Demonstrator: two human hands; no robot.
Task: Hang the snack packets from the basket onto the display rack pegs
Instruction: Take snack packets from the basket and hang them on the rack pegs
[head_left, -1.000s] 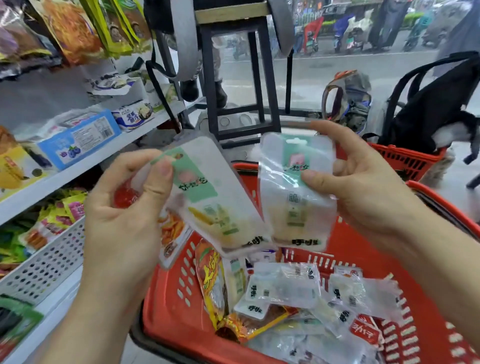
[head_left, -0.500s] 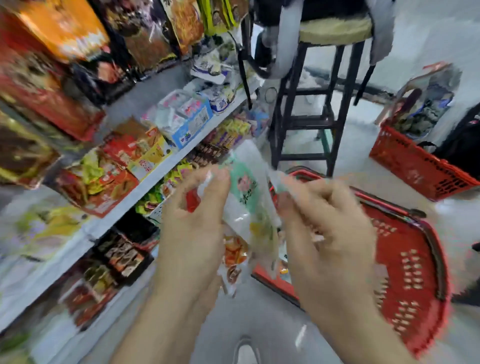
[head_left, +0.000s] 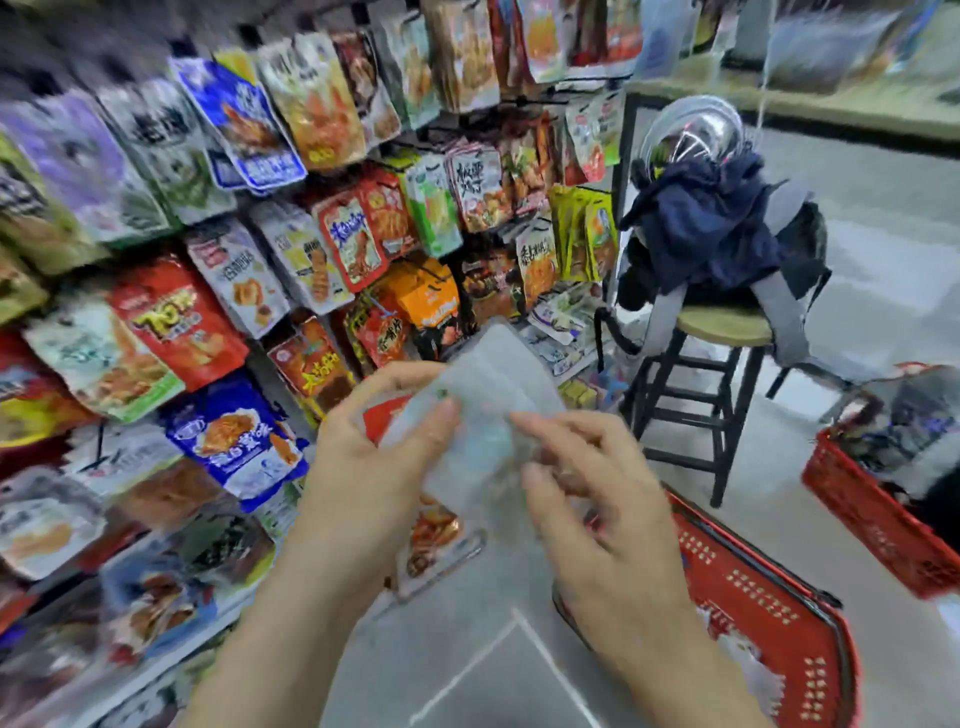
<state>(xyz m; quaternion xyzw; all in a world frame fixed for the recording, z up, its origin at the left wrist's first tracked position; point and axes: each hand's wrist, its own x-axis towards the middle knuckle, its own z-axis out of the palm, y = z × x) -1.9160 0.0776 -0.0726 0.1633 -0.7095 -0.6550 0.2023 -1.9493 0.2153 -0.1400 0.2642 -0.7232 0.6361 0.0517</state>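
Observation:
Both hands are raised in front of the display rack (head_left: 249, 218), which is crowded with hanging snack packets. My left hand (head_left: 374, 467) pinches a stack of pale translucent snack packets (head_left: 498, 384) near its top, with an orange packet (head_left: 431, 540) hanging below the hand. My right hand (head_left: 608, 499) holds the right side of the pale packets with curled fingers. The red basket (head_left: 769, 618) sits on the floor below my right forearm, its contents mostly hidden. The whole picture is motion-blurred.
A black stool (head_left: 711, 374) with a dark jacket, a grey backpack and a helmet on it stands right of the rack. A second red basket (head_left: 883, 514) sits at the far right. Grey floor (head_left: 483, 649) lies between rack and basket.
My view has swung from the basket up to the rack. The two packets held apart earlier are now together between both hands, lifted toward the rack.

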